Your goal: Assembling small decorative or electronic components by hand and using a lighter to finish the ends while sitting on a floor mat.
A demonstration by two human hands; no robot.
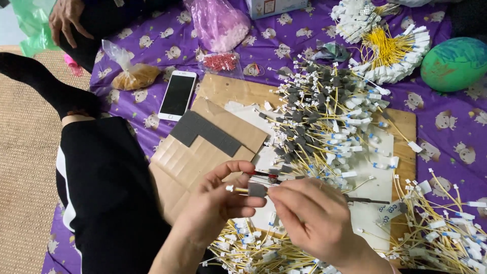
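My left hand (218, 203) pinches a thin yellow wire with a white connector tip and a small grey foam pad (256, 190) on it. My right hand (309, 213) meets it from the right, fingertips on the same foam pad and wire. Just above the hands lie red-handled tweezers (261, 175). Below my hands a heap of yellow wires with white connectors (253, 248) spreads out. A bigger pile of wires bearing grey pads (314, 116) sits beyond the hands.
A grey foam strip (203, 132) lies on cardboard (177, 162). A white phone (177, 95), plastic bags (218, 23), a bundled wire stack (390, 56) and a green ball (454, 63) rest on the purple cloth (446, 122). Another person's hand (66, 18) is at top left.
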